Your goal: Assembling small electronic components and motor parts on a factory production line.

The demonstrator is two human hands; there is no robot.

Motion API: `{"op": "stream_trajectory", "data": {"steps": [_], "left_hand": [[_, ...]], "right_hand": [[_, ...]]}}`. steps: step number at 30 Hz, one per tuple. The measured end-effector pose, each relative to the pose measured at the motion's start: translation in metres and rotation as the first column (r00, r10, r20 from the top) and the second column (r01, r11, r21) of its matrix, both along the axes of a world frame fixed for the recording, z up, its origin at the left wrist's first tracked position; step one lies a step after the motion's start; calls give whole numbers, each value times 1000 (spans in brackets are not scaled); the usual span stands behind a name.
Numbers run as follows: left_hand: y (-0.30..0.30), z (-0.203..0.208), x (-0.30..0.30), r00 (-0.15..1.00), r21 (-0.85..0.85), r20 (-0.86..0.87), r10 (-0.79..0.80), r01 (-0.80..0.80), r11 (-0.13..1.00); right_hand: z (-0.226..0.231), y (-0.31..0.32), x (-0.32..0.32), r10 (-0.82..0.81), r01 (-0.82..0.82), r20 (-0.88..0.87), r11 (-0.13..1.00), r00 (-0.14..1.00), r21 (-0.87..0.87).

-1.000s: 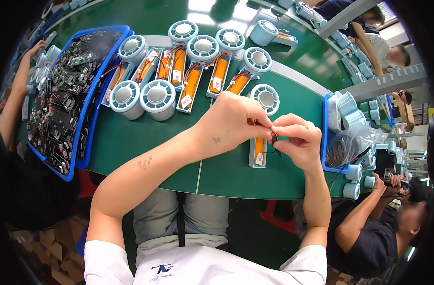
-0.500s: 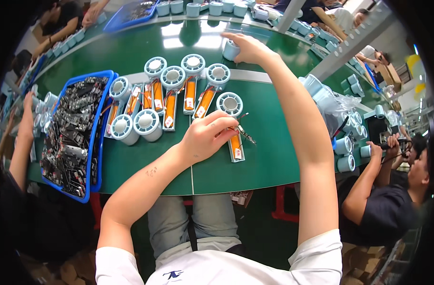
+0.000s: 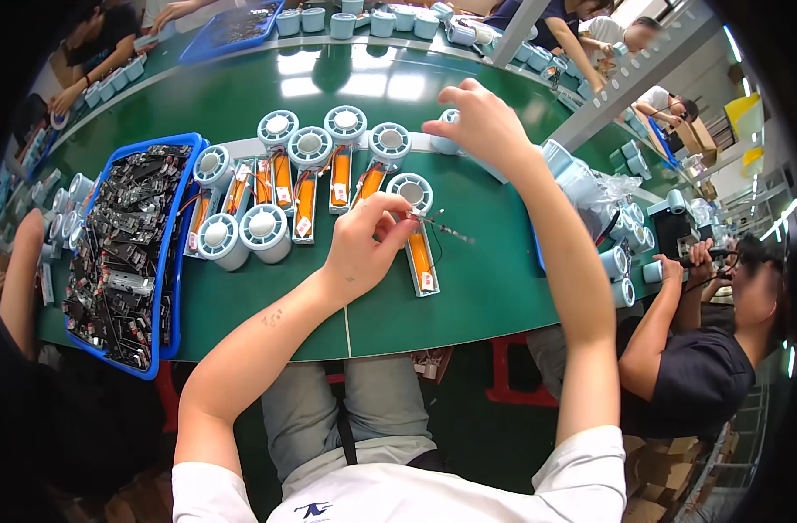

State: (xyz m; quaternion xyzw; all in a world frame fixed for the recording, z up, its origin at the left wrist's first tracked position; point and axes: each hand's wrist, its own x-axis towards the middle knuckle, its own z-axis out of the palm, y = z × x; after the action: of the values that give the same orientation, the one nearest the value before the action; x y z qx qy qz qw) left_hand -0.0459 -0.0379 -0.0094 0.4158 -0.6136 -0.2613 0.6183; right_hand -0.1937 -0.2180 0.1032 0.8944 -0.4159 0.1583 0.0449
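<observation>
My left hand (image 3: 368, 240) pinches a small narrow circuit board with thin wires (image 3: 451, 231) between thumb and fingertips. Right beneath it lies an orange battery pack in a narrow pale tray (image 3: 423, 266), with a light blue vented round housing (image 3: 411, 192) at its far end. Farther off, my right hand (image 3: 486, 126) curves thumb and fingers around a light blue cup-shaped housing (image 3: 450, 117), partly hidden by the thumb. Several similar round housings (image 3: 310, 145) with orange packs (image 3: 304, 205) stand grouped to the left of my left hand.
A blue basket (image 3: 166, 288) heaped with black circuit boards stands at the left. Light blue cups and a plastic bag (image 3: 603, 187) are at the right. A metal post (image 3: 582, 109) rises at the far right. Co-workers sit on both sides and across the green table (image 3: 316, 301).
My right hand has come nearer and slightly right, and the light blue cup has moved with it. My left hand still pinches the board, whose tail has swung outward to the right.
</observation>
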Motion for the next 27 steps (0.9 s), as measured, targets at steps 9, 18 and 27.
{"op": "stream_trajectory", "data": {"steps": [9,18,27], "left_hand": [[5,12,-10,984,-6,96,147,-147,989],[5,21,-39,770,-172,579,268,-206,963],[14,14,-19,840,-108,516,166,-128,986]], "right_hand": [[-27,103,-39,244,-406,410,834,879,374],[-49,81,-59,-6,-297,403,666,915,684],[-46,114,-58,-63,-405,499,502,864,764]]}}
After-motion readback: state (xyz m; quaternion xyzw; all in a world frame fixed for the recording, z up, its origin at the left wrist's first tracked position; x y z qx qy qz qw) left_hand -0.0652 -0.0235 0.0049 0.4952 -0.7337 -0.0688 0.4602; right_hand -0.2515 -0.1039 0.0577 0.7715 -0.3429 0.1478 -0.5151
